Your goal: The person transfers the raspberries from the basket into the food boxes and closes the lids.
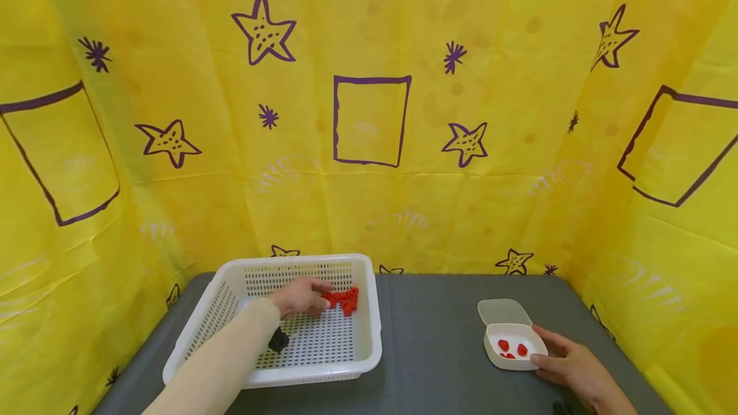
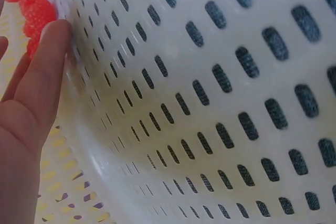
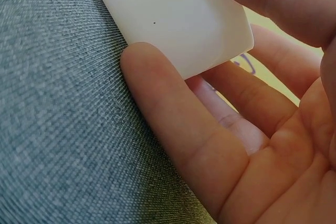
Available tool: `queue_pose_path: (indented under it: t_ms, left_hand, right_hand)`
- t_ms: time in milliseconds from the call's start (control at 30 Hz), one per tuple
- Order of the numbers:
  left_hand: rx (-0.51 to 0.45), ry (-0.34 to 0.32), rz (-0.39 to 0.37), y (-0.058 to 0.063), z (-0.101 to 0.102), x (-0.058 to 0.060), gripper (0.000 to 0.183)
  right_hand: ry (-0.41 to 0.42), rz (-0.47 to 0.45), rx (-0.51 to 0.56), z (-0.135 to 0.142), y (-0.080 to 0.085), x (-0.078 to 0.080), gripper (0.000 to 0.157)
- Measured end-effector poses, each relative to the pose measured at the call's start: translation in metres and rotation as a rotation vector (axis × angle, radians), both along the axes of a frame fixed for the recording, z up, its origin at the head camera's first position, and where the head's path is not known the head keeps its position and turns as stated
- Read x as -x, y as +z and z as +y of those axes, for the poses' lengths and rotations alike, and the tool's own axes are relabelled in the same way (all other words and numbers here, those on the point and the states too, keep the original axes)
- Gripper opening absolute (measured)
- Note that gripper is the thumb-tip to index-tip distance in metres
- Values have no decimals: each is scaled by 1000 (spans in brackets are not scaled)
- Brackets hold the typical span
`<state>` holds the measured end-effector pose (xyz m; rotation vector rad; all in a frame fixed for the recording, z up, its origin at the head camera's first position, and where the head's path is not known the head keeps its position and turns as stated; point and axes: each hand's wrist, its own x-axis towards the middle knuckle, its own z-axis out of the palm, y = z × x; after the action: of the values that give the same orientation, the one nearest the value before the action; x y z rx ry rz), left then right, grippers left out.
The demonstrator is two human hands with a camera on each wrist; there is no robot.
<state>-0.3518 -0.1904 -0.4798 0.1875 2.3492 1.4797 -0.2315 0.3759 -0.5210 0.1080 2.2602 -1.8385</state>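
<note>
In the head view my left hand (image 1: 300, 295) reaches into a white slotted plastic basket (image 1: 377, 338). Its fingers are at a small heap of red raspberries (image 1: 348, 301) in the basket's far right part. Seen from the left wrist, a fairly straight finger lies against the raspberries (image 2: 38, 17), next to the basket wall (image 2: 173, 93); nothing is seen pinched. My right hand (image 1: 571, 367) grips the right side of a small white box (image 1: 500, 356), thumb and fingers around its corner in the right wrist view. A few raspberries (image 1: 521, 349) lie inside this box.
The box's translucent lid (image 1: 504, 312) is hinged back on the far side. A dark object (image 1: 278, 340) shows under my left forearm, over the basket. Both containers stand on a grey tabletop (image 1: 429, 338), with a yellow patterned curtain (image 1: 369, 210) behind and at both sides.
</note>
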Motion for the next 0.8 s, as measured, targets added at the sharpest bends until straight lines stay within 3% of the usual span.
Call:
queue_pose_path:
  t_ms: [367,600,800]
  left_hand:
    - [102,6,57,-2,0,5,41]
    - [169,-58,113,-4,1,7,36]
    - [242,-65,151,-2,0,6,40]
  right_hand:
    - [4,22,-7,-1,0,1,80]
    - [-24,-12,5,-2,1,-1,80]
    - [-30,-17,-5,-2,2,0,80]
